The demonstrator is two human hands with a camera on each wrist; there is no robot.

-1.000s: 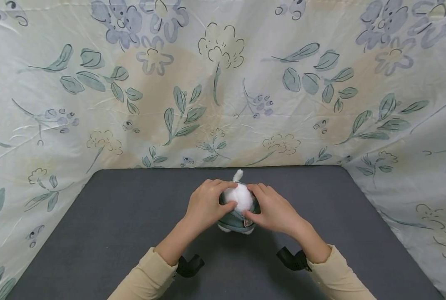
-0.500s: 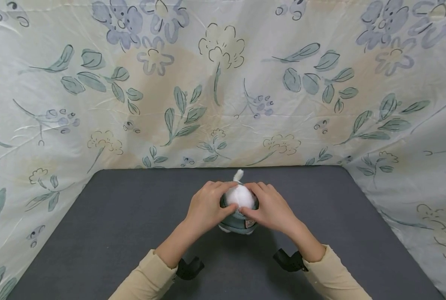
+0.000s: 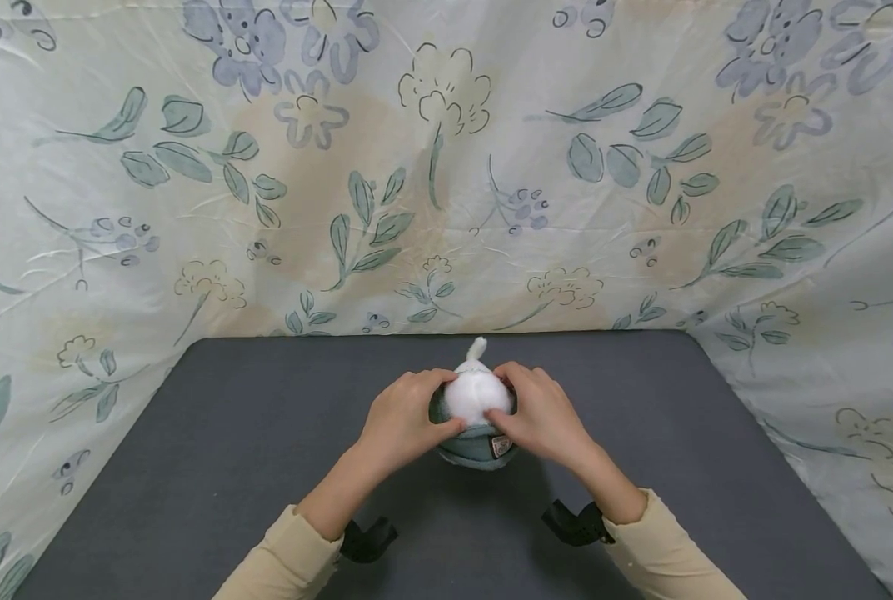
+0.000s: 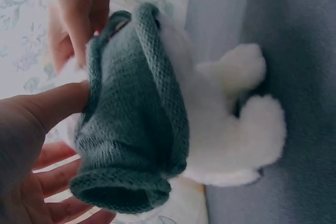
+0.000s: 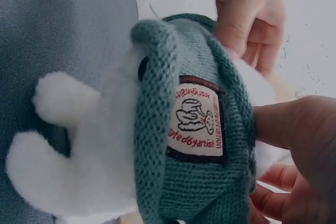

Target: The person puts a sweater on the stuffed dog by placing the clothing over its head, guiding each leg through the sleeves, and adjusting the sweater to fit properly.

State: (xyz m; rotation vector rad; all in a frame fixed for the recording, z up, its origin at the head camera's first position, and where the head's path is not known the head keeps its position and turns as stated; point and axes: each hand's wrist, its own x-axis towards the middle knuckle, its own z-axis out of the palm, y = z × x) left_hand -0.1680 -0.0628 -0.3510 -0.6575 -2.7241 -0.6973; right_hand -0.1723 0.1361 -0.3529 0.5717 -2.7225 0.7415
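Both hands, left [image 3: 401,421] and right [image 3: 540,417], pinch green sweater [image 3: 476,442] on upright plush toy [image 3: 475,393].

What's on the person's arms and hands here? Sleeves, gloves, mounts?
Both arms wear pale cream long sleeves, left sleeve and right sleeve. The left hand and right hand are bare, without gloves. Black wrist mounts sit under each cuff, left mount and right mount.

- My left hand [image 3: 405,421] sits centre frame — fingers curled, thumb pinching inward.
- My right hand [image 3: 540,417] mirrors it; both forearms angle up from the bottom edge.
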